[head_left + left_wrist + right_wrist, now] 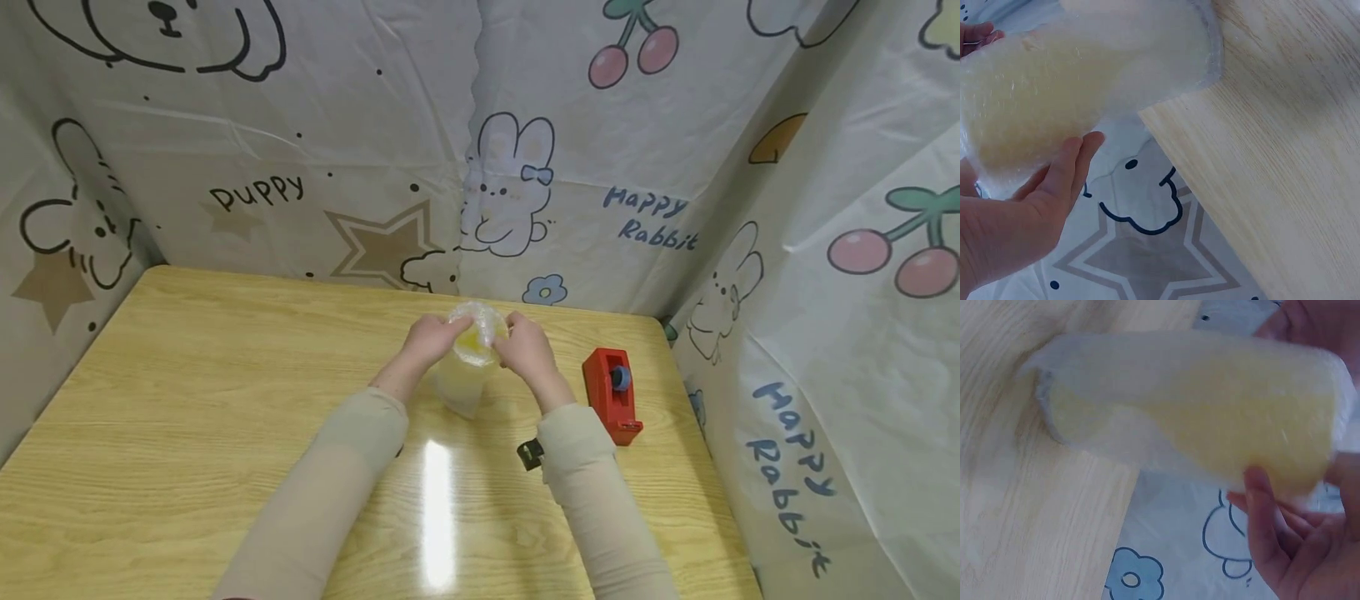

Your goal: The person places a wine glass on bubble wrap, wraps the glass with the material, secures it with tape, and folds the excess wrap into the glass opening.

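A roughly cylindrical bundle of clear bubble wrap (460,387) stands upright on the table, with something yellow showing through the plastic. What the yellow thing is cannot be made out. My left hand (431,340) grips the upper end from the left, its thumb over the top rim. From the right, my right hand (527,354) holds the same end. In the left wrist view, the left fingers (1065,165) curve along the side of the wrapped bundle (1035,94). The right wrist view has the right fingertips (1257,478) against the wrap (1166,381), whose far end meets the wood.
A red tape dispenser (611,396) with a blue roll core sits at the table's right side. Behind and beside the wooden table (225,417) hangs a printed cloth (390,125). A small black piece (529,454) shows by the right cuff.
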The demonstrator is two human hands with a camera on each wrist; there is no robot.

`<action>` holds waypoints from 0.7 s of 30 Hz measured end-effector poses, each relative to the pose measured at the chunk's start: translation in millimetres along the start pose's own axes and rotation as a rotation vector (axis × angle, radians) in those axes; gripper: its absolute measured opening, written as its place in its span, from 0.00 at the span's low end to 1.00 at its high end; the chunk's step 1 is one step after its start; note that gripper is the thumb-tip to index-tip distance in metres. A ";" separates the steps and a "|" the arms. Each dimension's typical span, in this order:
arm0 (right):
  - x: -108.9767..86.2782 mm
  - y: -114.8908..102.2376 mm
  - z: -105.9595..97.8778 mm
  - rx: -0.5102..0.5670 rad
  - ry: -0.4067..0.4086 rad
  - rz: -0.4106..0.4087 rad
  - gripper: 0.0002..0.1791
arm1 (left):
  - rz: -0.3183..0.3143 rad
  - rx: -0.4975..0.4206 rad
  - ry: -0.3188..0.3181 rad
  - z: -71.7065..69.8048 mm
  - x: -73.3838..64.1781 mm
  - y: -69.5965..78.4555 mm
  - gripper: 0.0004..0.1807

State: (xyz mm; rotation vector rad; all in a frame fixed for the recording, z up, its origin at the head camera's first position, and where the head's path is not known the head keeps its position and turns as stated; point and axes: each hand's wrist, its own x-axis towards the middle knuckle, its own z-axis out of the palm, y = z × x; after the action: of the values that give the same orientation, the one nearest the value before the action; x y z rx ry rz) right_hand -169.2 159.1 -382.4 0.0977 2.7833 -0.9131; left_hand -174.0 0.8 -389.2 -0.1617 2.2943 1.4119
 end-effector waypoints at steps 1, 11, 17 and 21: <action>0.5 1.5 -3.9 0.045 -0.054 0.002 0.21 | 0.008 0.020 0.015 0.5 0.8 -0.3 0.35; 1.2 0.9 -23.8 0.172 -0.220 0.028 0.34 | 0.013 0.205 0.128 9.6 2.6 2.7 0.23; 3.6 -4.1 -15.3 0.063 -0.102 0.012 0.27 | 0.027 0.237 0.145 10.5 1.8 2.9 0.19; 4.9 -6.8 -9.7 -0.049 -0.025 0.025 0.25 | 0.033 0.236 0.139 9.9 0.8 2.2 0.20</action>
State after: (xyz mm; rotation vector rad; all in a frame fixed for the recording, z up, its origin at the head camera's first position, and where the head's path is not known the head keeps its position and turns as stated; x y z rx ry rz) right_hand -176.5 159.3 -371.9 0.1130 2.7734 -0.8336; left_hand -172.4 10.6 -391.5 -0.1542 2.5669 1.1660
